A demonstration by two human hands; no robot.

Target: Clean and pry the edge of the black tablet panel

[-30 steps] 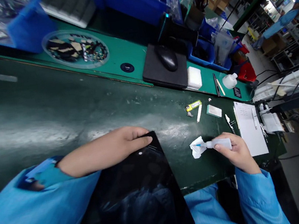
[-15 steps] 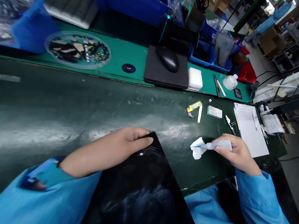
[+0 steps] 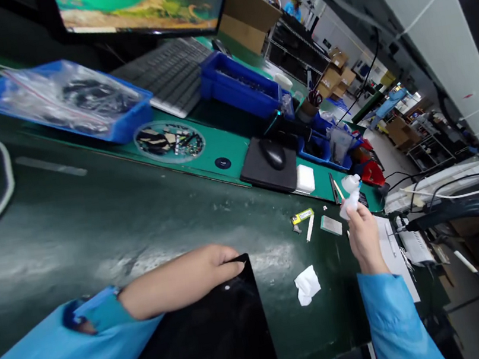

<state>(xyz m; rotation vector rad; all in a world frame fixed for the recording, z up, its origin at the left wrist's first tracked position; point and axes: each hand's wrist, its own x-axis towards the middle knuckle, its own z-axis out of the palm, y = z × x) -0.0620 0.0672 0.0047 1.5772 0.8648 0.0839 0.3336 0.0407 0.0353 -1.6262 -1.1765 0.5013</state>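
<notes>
Currently, the person's right hand (image 3: 364,239) is closed around a white plastic squeeze bottle (image 3: 350,197), which is held tilted in the air above the right side of the dark green bench (image 3: 93,225). A crumpled white paper wipe (image 3: 307,284) lies on the bench to the hand's left. The left hand (image 3: 182,281) is loosely open, its fingers (image 3: 232,266) resting on the far edge of a glossy black rectangular panel (image 3: 205,346) at the bench's near side.
</notes>
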